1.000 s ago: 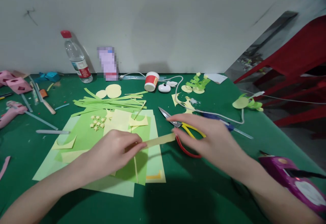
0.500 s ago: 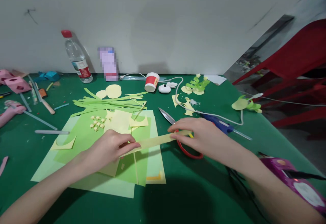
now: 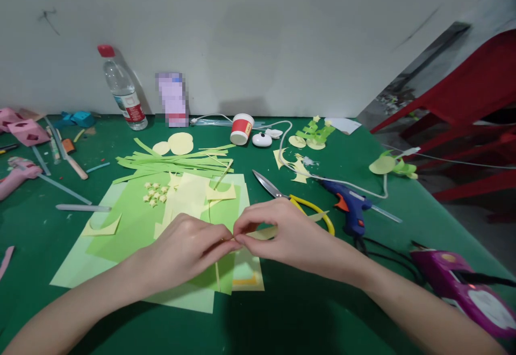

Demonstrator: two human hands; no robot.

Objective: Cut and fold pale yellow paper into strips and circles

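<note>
A pale yellow paper strip [image 3: 264, 233] is pinched at one end between my left hand [image 3: 189, 247] and my right hand [image 3: 282, 236], whose fingertips meet. The strip's free end pokes out behind my right hand, over the scissors [image 3: 312, 204]. Both hands are above stacked green paper sheets [image 3: 133, 231]. Small folded paper stars [image 3: 155, 193] lie on the sheets, beside a pale yellow paper piece [image 3: 189, 193] and cut scraps. My right hand partly covers the scissors, which have yellow showing on the handle.
Green paper strips [image 3: 173, 162] lie behind the sheets. Along the wall stand a water bottle [image 3: 127, 99], a blurred phone [image 3: 172, 99] and a paper cup [image 3: 242, 129]. A blue glue gun [image 3: 352, 207] and a purple device [image 3: 463, 285] with cables are at right.
My right hand has moved left along the strip to meet my left hand. The strip is no longer stretched between them. The glue gun and scissor handle show more now.
</note>
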